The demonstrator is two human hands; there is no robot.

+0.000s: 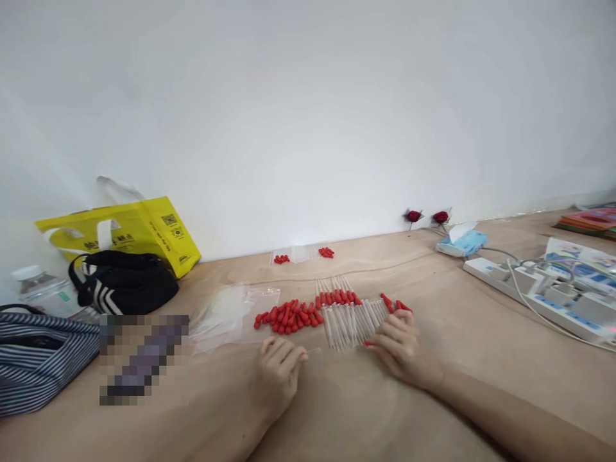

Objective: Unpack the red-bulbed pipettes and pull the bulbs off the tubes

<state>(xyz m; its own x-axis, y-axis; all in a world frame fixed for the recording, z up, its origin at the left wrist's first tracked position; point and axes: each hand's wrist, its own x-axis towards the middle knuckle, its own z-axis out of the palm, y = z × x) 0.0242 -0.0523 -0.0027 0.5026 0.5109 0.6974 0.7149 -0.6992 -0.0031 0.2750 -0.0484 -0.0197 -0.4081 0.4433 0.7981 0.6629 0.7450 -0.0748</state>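
A thin clear dropper tube sticks out to the right from the closed fingers of my left hand. In my right hand a small red rubber bulb is pinched, its tip showing at the fingers. Just beyond that hand, more red bulbs show; whether they lie on the table or touch the fingers I cannot tell. A row of bare clear tubes lies between the hands. Behind it are tubes fitted with red bulbs. Loose red bulbs form a heap left of the row.
Clear plastic bags lie left of the heap. By the wall are small bags with red bulbs. A yellow bag, black pouch and striped bag stand left. Tissues and a power strip with cables sit right.
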